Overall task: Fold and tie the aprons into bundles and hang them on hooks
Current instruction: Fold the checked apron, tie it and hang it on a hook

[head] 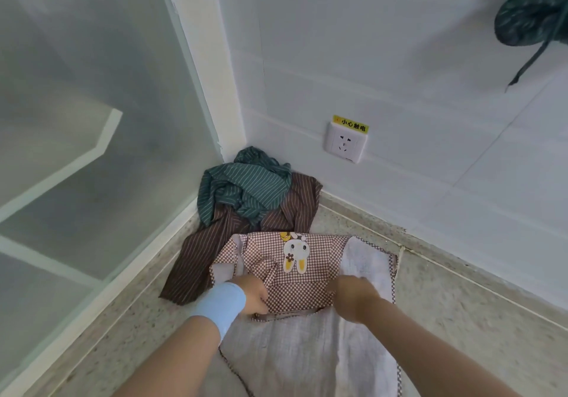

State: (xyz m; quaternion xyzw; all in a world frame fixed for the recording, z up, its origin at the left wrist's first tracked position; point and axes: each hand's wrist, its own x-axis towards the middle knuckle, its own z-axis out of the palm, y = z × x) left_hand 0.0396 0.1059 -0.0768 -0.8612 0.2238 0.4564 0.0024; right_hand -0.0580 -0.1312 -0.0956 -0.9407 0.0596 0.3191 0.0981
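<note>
A brown-and-white checked apron (310,273) with a rabbit picture lies partly folded on the speckled counter (461,319), its pale grey inner side showing below and at the right. My left hand (252,296), with a light blue wristband, pinches the folded checked edge at its left. At the right of that fold, my right hand (353,296) grips the same edge. Behind lie a brown striped apron (199,258) and a crumpled green striped apron (242,187) in the corner. A tied green bundle (531,12) hangs on the wall at top right.
A white wall socket (345,144) with a yellow warning label sits on the tiled wall above the counter. A frosted glass panel (92,119) closes off the left side. The counter ends at the wall corner behind the aprons.
</note>
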